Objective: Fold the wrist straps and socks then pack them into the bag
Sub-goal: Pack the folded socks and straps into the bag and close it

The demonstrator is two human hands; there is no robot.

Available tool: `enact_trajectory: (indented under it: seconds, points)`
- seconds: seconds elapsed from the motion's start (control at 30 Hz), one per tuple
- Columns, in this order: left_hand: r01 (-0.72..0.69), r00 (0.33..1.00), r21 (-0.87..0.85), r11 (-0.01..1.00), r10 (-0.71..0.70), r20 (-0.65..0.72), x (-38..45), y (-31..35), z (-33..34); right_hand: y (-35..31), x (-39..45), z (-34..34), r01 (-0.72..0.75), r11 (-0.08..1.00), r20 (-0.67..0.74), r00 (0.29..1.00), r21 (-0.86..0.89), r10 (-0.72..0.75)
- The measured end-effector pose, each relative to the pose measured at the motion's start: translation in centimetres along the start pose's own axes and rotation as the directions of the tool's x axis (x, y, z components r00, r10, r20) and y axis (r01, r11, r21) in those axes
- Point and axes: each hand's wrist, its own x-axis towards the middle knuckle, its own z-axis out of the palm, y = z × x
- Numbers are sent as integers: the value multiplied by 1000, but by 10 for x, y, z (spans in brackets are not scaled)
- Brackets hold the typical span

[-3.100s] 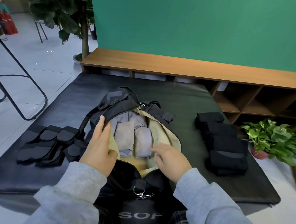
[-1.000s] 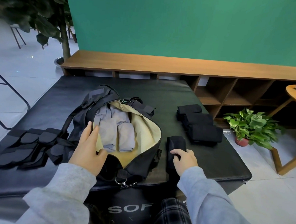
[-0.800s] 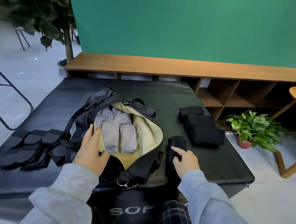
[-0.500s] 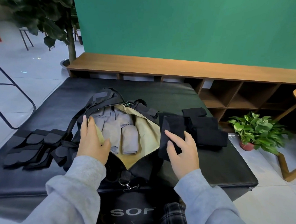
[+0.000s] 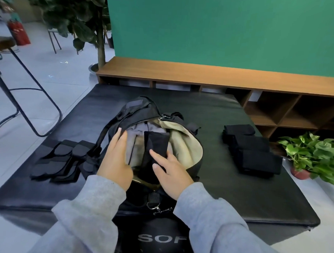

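The black padded worktop (image 5: 226,185) stretches out under and beyond both hands. On it, between the hands, sits the bag (image 5: 196,166), black outside with a tan lining, its mouth open. To the right of the right hand, well apart, lies a row of folded black socks (image 5: 254,154). To the left of the left hand, near it, the black straps (image 5: 61,160) lie fanned out flat. The left hand (image 5: 114,160) rests on the bag's left rim, fingers straight and together, beside grey folded pieces (image 5: 132,144) inside. The right hand (image 5: 170,172) pinches one folded black sock (image 5: 155,145), thumb under, forefinger stretched along its top; the sock lies in the bag's mouth over the grey pieces.
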Motion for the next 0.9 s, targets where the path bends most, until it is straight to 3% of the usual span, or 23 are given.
enact_trajectory:
  seconds: [0.07, 0.23, 0.4, 0.77, 0.9]
  points:
    - [-10, 1000, -3, 1000, 10, 18, -1, -1, -3, 1, 7, 3, -50, 999, -34, 998, 19, 51]
    - [2, 999, -51, 999, 0, 36, -3, -3, -5, 8, 20, -11, -178, 977, -301, 931, 116, 206]
    - [13, 998, -73, 997, -8, 64, -2, -5, -4, 12, 31, -18, -319, 943, -232, 914, 96, 333]
    - [4, 998, -53, 999, -1, 59, -2, -1, -6, 16, 54, -13, -311, 943, -60, 950, -118, 306]
    - [-5, 999, -35, 999, 7, 54, -2, 1, -5, 16, 50, -8, -258, 918, -114, 966, -303, 233]
